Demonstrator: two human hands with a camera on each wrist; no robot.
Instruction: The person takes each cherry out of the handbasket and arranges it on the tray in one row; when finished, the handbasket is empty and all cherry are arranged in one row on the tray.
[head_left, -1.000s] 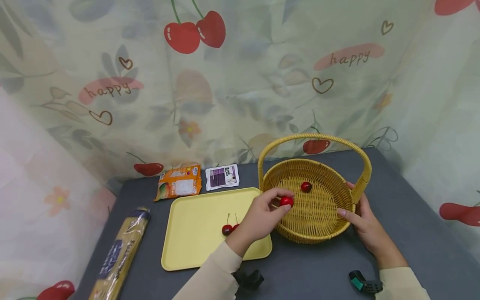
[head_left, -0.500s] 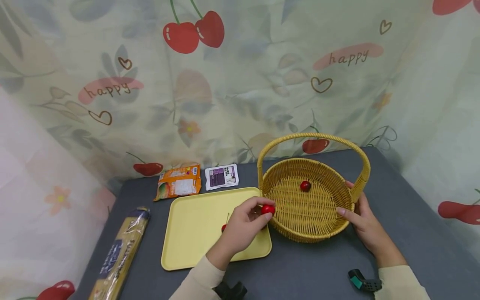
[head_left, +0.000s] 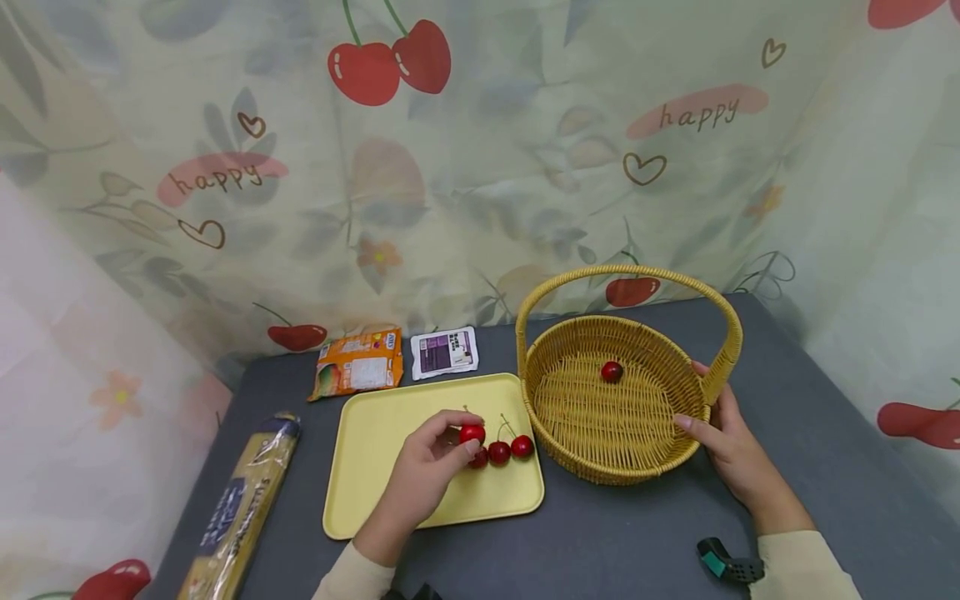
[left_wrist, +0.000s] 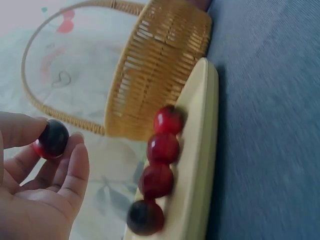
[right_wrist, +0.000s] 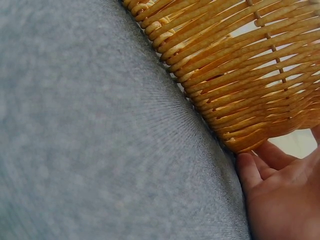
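Observation:
My left hand [head_left: 423, 475] is over the yellow tray [head_left: 375, 450] and pinches a cherry [head_left: 472, 433] between thumb and fingers. In the left wrist view the held cherry [left_wrist: 53, 139] looks dark on top and red below, raised above the tray. Several cherries [left_wrist: 162, 148] with stems sit in a row at the tray's right part, one partly hidden by the hand in the head view. The wicker basket [head_left: 615, 433] stands right of the tray, with a single cherry [head_left: 612, 372] inside. My right hand [head_left: 731, 446] grips the basket's right side, thumb over the rim, other fingers outside.
An orange packet [head_left: 358, 364] and a white-and-purple packet [head_left: 444, 353] lie behind the tray. At the left is a long bag of pasta [head_left: 243, 500]. The basket's tall handle [head_left: 630, 271] arches above it. A patterned curtain [head_left: 480, 167] hangs behind the grey table [head_left: 600, 542].
My left hand has moved left from over the basket to over the tray, still pinching the cherry. More cherries on the tray have come into sight. The right hand and basket stay put.

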